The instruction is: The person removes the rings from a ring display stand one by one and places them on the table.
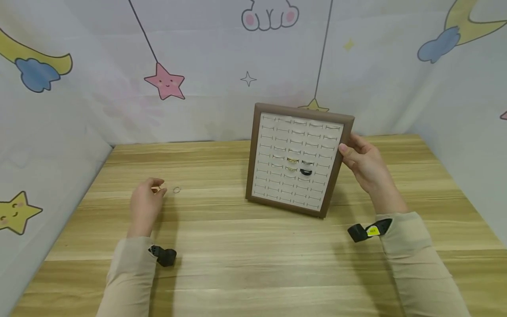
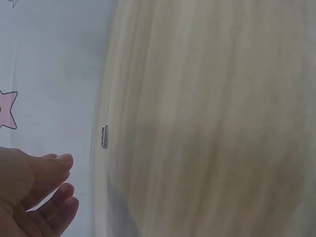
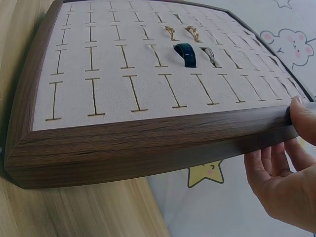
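A brown-framed ring display tray (image 1: pixel 256 154) stands tilted up on its lower edge on the wooden table (image 1: pixel 237 246). My right hand (image 1: pixel 362 160) grips its right frame (image 3: pixel 148 143), thumb (image 3: pixel 303 118) on the front and fingers behind. In its pale slotted pad sit gold rings (image 3: pixel 170 32), a dark ring (image 3: pixel 186 54) and a silver ring (image 3: pixel 209 55); the dark ring (image 1: pixel 305 171) sits just below the pad's middle. A small silver ring (image 1: pixel 176 189) lies loose on the table, just right of my left hand (image 1: pixel 145 203). That hand's fingers (image 2: pixel 49 173) are relaxed and hold nothing I can see.
Printed cloth walls (image 1: pixel 198 88) with stars, moons and clouds close in the table at the back and on both sides. Black wrist straps (image 1: pixel 163 255) sit on both beige sleeves. A small gold-coloured speck shows beside the left fingertips; it is too small to make out.
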Demonstrator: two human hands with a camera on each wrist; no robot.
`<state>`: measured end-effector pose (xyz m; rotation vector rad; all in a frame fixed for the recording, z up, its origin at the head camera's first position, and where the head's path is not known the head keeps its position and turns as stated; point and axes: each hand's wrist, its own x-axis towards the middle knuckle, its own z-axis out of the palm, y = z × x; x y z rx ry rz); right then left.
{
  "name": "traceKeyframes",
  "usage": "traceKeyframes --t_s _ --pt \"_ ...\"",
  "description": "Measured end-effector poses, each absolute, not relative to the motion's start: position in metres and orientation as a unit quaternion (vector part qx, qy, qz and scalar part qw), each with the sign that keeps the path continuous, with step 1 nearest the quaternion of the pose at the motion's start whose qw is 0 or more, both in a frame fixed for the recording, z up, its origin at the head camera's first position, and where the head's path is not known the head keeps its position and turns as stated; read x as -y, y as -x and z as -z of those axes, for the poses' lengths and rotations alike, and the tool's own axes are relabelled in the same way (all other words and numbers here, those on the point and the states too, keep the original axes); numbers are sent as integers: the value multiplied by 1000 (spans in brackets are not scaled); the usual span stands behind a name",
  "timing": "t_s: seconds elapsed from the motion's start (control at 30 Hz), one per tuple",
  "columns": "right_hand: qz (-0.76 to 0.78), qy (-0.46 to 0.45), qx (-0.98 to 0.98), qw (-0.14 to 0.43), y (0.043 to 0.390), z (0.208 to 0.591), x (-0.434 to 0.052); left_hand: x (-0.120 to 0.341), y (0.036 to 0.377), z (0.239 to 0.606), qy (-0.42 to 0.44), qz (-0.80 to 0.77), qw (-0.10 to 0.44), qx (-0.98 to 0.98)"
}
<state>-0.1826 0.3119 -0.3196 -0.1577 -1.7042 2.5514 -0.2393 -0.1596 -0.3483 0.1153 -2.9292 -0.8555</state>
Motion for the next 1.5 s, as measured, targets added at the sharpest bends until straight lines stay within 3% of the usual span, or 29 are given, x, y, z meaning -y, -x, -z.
traceKeyframes --t_s 0.47,1.17,1.5 --pt "-825 57 562 33 182 319 -313 165 246 360 -37 237 -7 971" --pt "-822 53 566 35 183 319 -311 165 246 361 -52 225 -9 973" --pt "-819 60 569 32 182 317 -312 137 251 329 -26 247 -33 968"
